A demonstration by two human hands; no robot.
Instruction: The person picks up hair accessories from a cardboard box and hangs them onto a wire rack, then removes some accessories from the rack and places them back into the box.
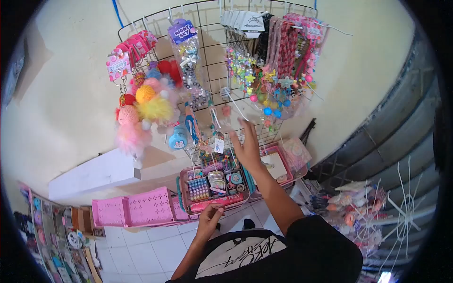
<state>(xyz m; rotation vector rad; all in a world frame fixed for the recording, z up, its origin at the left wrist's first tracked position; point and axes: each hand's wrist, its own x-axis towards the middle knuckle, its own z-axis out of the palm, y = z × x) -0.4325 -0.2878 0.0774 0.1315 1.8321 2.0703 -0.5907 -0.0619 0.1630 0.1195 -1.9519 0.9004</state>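
Note:
My right hand (247,148) is raised in front of a black wire grid rack (211,52), fingers stretched out and somewhat apart, close to a white hook (234,104). Nothing shows in it. Lower down, my left hand (211,220) is closed with thumb and fingers together; whatever they hold, if anything, is too small to make out. It is at the front edge of a tray (221,206) with compartments of small colourful accessories. Left of my right hand, a tagged keychain strap (219,145) hangs from the rack.
Fluffy pompom keychains (130,125) hang at the rack's left, beaded strands (283,61) at its right. Pink baskets (148,207) extend left below a white wall ledge (96,174). Wire display arms (406,214) with goods stand at the right.

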